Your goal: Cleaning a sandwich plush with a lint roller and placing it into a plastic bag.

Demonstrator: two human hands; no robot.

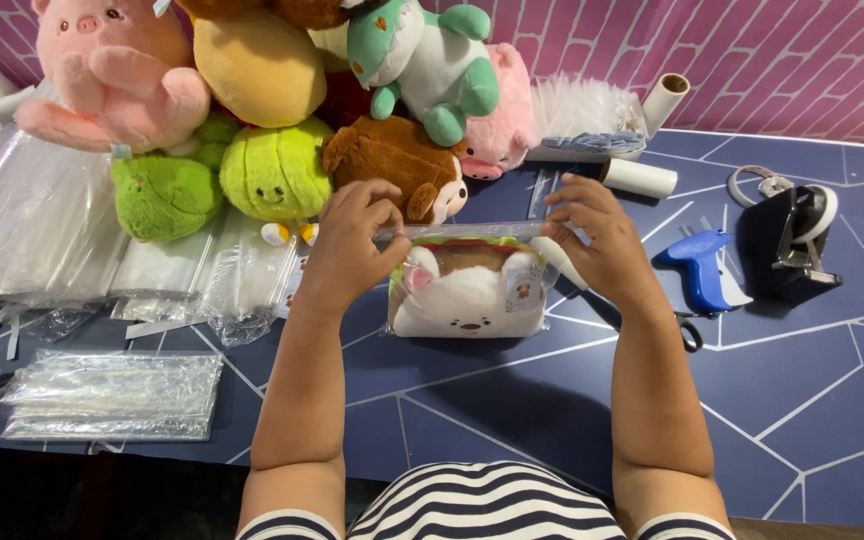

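Note:
A white-and-brown plush toy sits inside a clear plastic bag (467, 290) lying on the dark blue table (812, 390) in front of me. My left hand (352, 245) pinches the bag's top edge at its left corner. My right hand (597, 240) pinches the same edge at the right corner. The strip of the bag's opening stretches between the two hands.
A pile of plush toys, including a pink pig (112, 70), green ones (272, 170) and a brown one (392, 160), fills the back left. Stacks of clear bags (32, 220) lie at left. A blue tagging gun (700, 265), tape dispenser (797, 240), scissors and paper rolls (640, 178) are at right.

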